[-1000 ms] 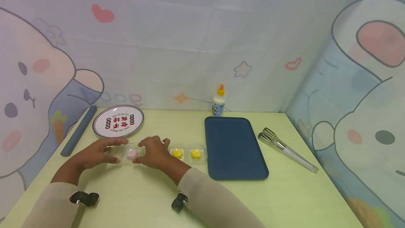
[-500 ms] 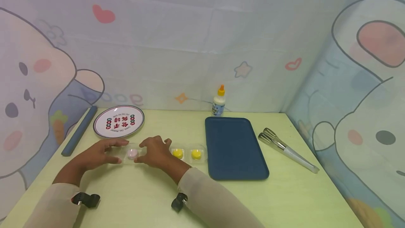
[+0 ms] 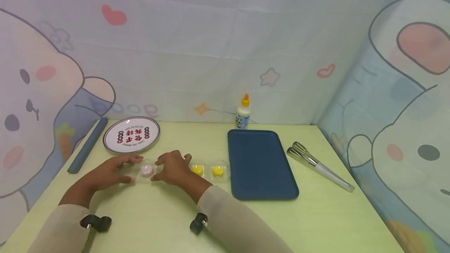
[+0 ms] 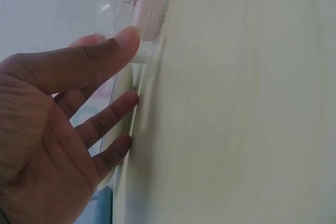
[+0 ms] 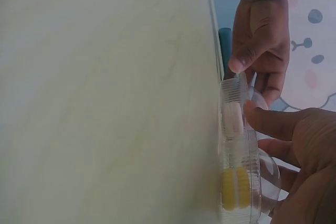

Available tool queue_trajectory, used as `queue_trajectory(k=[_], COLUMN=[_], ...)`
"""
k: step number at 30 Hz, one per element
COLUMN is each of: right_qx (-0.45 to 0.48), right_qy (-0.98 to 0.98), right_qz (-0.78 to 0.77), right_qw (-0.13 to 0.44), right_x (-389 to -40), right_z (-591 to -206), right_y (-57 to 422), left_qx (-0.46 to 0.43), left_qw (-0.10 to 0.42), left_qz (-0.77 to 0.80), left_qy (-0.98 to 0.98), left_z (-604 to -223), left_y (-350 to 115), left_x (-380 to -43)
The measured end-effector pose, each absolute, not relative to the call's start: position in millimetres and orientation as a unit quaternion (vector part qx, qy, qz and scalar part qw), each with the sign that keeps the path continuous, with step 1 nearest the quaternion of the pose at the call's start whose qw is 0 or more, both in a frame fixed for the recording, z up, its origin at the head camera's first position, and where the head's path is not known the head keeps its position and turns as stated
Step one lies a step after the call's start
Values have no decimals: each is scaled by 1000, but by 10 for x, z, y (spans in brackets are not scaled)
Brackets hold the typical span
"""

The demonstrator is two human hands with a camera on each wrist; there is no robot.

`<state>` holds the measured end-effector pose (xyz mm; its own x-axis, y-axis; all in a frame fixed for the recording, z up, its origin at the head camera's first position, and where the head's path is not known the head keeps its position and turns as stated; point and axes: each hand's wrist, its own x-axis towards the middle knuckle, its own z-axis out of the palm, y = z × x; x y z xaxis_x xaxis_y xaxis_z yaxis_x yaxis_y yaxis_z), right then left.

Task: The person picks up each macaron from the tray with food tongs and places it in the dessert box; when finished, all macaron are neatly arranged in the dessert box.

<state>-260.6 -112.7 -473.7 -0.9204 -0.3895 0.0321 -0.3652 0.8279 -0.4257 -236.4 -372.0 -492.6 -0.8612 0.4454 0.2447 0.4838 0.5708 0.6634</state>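
Note:
A long clear plastic macaron box (image 3: 208, 171) with domed lids lies on the table, left of centre. It holds a pink macaron (image 3: 147, 170) near its left end, and two yellow macarons (image 3: 218, 171) show farther right. My left hand (image 3: 102, 175) grips that left end, thumb on the near side and index finger on the far side. Just right of the pink macaron, my right hand (image 3: 174, 171) holds the box from above and hides part of it. In the right wrist view, its thumb touches the rim close to the pink macaron (image 5: 233, 119).
Behind the left hand lies an oval plate (image 3: 131, 135) with red lettering, beside a blue-grey roll (image 3: 88, 145). A dark blue tray (image 3: 263, 165) sits right of the box. Metal tongs (image 3: 320, 167) lie farther right. A glue-like bottle (image 3: 243, 112) with an orange tip stands behind the tray.
The right hand's thumb and fingertips have shifted very slightly right, away from the pink macaron. Otherwise the hands and the box look almost the same.

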Motion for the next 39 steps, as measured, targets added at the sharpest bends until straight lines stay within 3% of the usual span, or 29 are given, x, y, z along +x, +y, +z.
queue_trajectory(k=[13, 27, 39], right_qx=[-240, -255, -243], right_qy=[938, 908, 902], right_qz=[-246, -332, -355], right_qw=[40, 4, -43], right_x=[-2637, -2769, -2766], right_z=[-4687, -4485, -4589], right_y=[-1024, -561, 96], left_qx=[-205, -171, -132], left_qw=[-4, -24, 25], left_qz=[-360, -360, -347], left_qy=[-910, -917, -928], left_z=[-4867, -4779, -4685], left_y=[-3628, -3693, -3636], left_x=[-2384, -2269, -2074])
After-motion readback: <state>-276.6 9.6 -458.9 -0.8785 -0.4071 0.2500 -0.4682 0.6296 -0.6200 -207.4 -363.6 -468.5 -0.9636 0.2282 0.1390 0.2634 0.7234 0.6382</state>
